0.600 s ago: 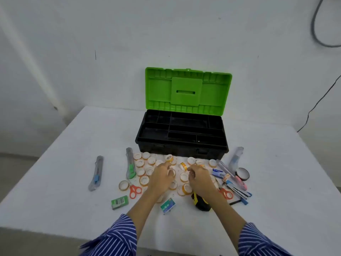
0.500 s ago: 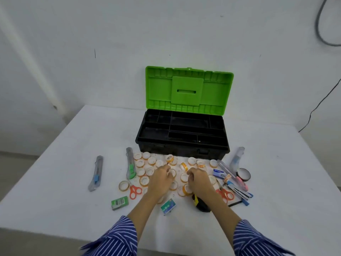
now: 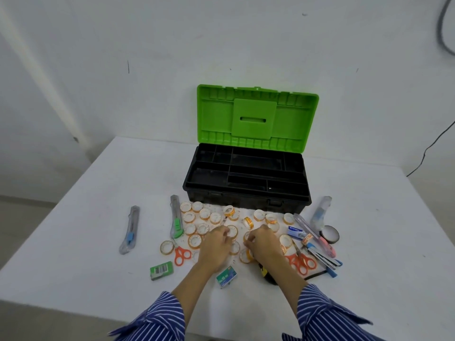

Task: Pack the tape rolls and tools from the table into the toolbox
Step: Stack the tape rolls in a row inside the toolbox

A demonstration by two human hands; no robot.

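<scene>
A black toolbox (image 3: 246, 190) with its green lid (image 3: 256, 116) up stands at the back of the white table (image 3: 86, 205); its tray compartments hold nothing. Several small orange-and-white tape rolls (image 3: 204, 214) lie scattered in front of it. My left hand (image 3: 215, 247) sits in the pile, fingers curled onto a roll (image 3: 232, 230). My right hand (image 3: 264, 243) is close beside it, fingers curled round another roll (image 3: 247, 236). Two utility knives (image 3: 129, 230) (image 3: 176, 217) lie at the left. Orange scissors (image 3: 182, 255) lie beside the pile.
At the right lie a second pair of orange scissors (image 3: 302, 263), pens (image 3: 312, 233), a black tape roll (image 3: 330, 234) and a clear cutter (image 3: 320, 212). Two staple boxes (image 3: 161, 270) (image 3: 226, 279) lie near me. A black-and-yellow object (image 3: 266, 275) shows under my right forearm.
Both hands have drawn slightly closer together over the middle of the tape pile. The view has tilted a little; nothing has left the table.
</scene>
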